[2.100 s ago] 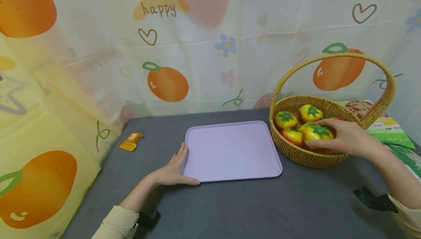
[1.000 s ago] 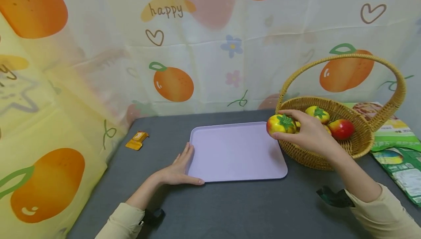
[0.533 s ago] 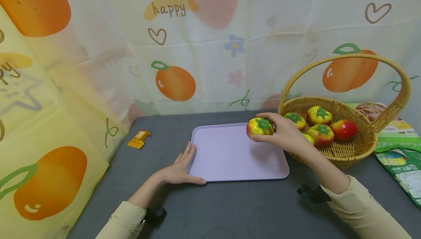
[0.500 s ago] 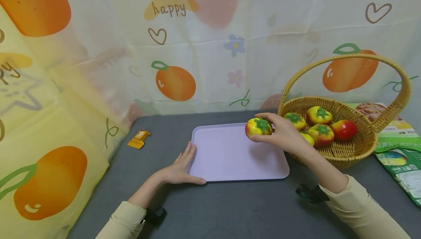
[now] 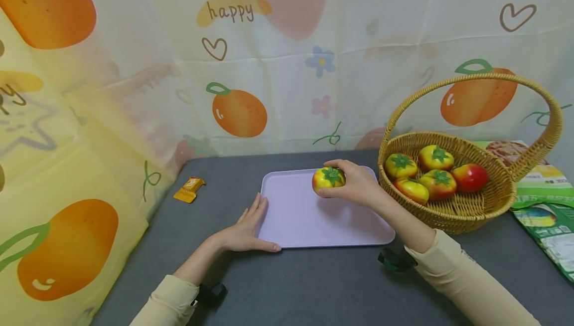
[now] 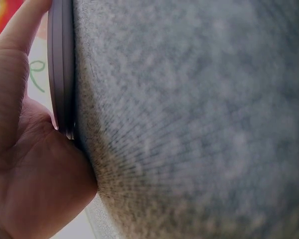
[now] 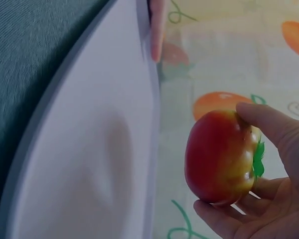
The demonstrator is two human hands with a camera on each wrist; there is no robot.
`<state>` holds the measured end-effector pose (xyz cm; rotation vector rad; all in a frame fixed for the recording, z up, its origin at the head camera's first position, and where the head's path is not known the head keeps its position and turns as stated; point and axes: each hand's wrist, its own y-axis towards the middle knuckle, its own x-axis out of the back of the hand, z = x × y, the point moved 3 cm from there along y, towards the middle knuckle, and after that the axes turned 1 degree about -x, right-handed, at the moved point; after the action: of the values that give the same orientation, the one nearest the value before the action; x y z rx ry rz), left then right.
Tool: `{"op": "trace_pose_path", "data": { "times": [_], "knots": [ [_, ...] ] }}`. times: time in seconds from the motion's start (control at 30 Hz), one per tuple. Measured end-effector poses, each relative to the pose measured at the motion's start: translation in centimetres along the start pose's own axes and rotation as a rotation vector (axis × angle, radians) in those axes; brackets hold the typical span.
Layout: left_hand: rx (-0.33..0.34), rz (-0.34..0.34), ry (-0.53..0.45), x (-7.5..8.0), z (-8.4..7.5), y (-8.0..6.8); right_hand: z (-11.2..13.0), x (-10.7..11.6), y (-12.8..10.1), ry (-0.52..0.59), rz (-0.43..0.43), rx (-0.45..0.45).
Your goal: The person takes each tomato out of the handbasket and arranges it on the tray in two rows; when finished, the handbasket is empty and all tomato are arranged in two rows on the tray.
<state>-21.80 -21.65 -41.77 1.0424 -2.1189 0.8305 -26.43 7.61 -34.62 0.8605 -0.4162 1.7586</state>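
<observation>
Tomato (image 5: 329,179) underside hidden by right grip (image 5: 354,186); tray (image 5: 291,216) partly covered.

The tomato (image 5: 329,179) was a round toy fruit, yellow shading to red, with a green leafy calyx on top. It sat upright in the right hand (image 5: 354,186), thumb below and fingers curled over its top, held clear above the tray (image 5: 309,226). The lavender tray, flat with a raised rim, lay beneath that grip, its left edge pressed by the left hand (image 5: 239,231).
</observation>
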Motion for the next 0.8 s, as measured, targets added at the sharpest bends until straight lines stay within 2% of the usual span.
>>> {"op": "trace_pose_path", "data": {
  "times": [0.17,0.4,0.8],
  "knots": [
    [0.013,-0.002,-0.002,0.1,0.0,-0.1,0.3,-1.5,1.0,0.047,0.025,-0.004],
    [0.017,0.003,0.0,0.0,0.0,-0.1,0.7,-3.3,2.4,0.056,0.055,-0.04],
    [0.032,0.013,-0.002,-0.1,0.2,0.0,1.3,-5.9,5.0,0.052,0.049,-0.05]
  ]
}}
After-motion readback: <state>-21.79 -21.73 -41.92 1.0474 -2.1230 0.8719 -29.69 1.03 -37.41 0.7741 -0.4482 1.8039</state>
